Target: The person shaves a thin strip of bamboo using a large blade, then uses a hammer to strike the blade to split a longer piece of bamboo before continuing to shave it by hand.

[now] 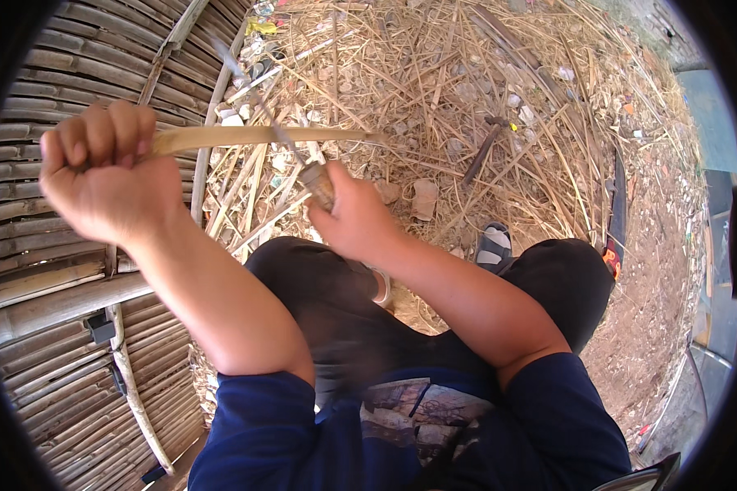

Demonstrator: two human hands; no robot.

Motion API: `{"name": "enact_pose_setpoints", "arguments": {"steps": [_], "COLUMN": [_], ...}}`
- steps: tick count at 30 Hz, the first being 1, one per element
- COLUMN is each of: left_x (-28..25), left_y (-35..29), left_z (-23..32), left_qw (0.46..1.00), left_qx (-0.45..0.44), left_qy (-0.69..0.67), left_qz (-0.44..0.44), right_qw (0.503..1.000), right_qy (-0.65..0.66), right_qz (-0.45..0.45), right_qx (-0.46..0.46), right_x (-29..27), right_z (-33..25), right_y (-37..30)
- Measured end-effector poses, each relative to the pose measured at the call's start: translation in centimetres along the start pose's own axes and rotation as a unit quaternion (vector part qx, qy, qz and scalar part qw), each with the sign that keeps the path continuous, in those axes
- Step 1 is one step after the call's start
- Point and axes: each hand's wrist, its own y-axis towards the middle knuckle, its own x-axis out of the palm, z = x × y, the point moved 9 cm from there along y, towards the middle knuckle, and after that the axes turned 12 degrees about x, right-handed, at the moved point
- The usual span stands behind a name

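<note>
Plainly, in the head view, the left hand (pixel 110 172) has its grip curled tight around one end of a pale bamboo strip (pixel 229 137), which runs out level across the body. The right hand (pixel 356 213) has its grip closed around the wooden handle (pixel 316 182) of a knife (pixel 289 147), whose blade (pixel 259 101) slants up and leftward, crossing the strip; blur hides whether the two touch.

The main danger, I judge, is a slip: the strip's far end hangs unsupported, so it may flex or twist under pressure, and the edge could skid along it toward the left fingers. A knot or uneven grain could cause the same jump. A stroke pulled back too far might reach the left knee (pixel 282 263), just below the handle.

As for edges, the bamboo-slat wall (pixel 82 86) rises behind and beside the left hand, likely limiting a wide leftward pull; the gap between them is hard to read. Room looks more generous ahead and rightward, above the straw-littered ground (pixel 434 82). A saw (pixel 618 200) lies beyond the right knee (pixel 569 274), well apart from both hands.
</note>
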Motion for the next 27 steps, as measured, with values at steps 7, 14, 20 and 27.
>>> {"name": "enact_pose_setpoints", "arguments": {"steps": [7, 14, 20, 27], "left_x": [-1.0, -3.9, -3.4, -4.4], "left_y": [0.3, 1.4, 1.2, 1.5], "left_z": [0.1, -0.9, -0.7, -1.1], "left_qw": [0.998, 0.999, 0.992, 0.995], "left_qx": [0.002, -0.021, -0.06, -0.05], "left_qy": [0.043, -0.024, -0.091, -0.081], "left_qz": [0.038, 0.011, -0.056, -0.031], "right_qw": [0.997, 0.994, 0.996, 0.976], "right_qy": [0.004, -0.033, -0.012, -0.112], "right_qz": [0.042, 0.035, -0.033, 0.075], "right_qx": [0.062, 0.096, -0.083, 0.174], "right_x": [2.6, 0.3, 2.1, -0.7], "right_z": [9.8, 8.1, 0.1, 20.2], "right_y": [-0.1, 0.6, -0.6, 1.8]}}
